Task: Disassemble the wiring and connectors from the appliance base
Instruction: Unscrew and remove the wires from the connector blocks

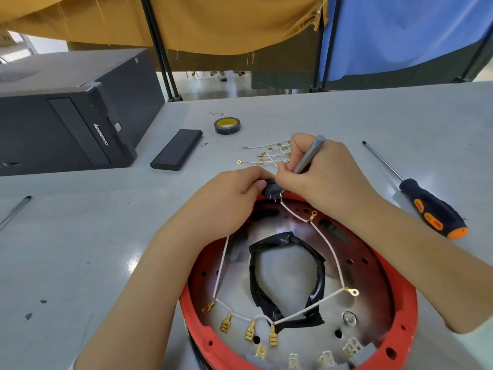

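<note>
Grey table (80, 236). Ochre cloth (186, 22) hangs at 12 o'clock, blue panel (400, 30) at 1; pale glossy floor (213, 86) beneath.

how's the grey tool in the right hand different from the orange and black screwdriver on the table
The grey tool is gripped by the right hand and tilted up near the base's rim; the screwdriver lies flat and untouched on the table. The grey tool's handle is plain and slim; the screwdriver's is thick, black with orange patches. The grey tool's tip is hidden; the screwdriver's long shaft shows. Both are slender hand tools.
</note>
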Motion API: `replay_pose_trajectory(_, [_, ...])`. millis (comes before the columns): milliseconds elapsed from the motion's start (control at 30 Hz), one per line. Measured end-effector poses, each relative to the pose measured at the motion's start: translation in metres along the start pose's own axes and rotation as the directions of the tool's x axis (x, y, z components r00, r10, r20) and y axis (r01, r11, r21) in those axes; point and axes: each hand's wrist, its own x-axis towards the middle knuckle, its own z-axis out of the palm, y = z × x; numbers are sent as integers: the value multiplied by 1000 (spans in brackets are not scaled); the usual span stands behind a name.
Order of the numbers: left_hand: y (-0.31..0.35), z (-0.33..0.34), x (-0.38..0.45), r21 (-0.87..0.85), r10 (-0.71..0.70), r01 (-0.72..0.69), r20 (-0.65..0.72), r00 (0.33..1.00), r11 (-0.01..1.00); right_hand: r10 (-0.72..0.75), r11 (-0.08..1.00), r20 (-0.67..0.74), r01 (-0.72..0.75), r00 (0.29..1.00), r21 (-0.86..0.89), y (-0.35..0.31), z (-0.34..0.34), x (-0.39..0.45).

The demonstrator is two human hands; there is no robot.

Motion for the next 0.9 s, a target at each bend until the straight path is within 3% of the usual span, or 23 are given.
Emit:
replay_pose_trajectory(267, [-2, 1, 2, 20, -9, 9, -9, 1000, 1000, -24, 1000, 26, 24, 999, 2, -3, 2, 1])
replay_pose_trajectory(633, [0, 1, 2, 19, -32, 33, -12, 999, 999, 228, 963, 230, -254, 946, 89, 2, 6, 32])
replay_pose_trajectory(900, [-1, 0, 1, 7, -25, 25, -8, 1000, 1000, 195, 976, 111, -204, 975, 78, 1, 3, 27])
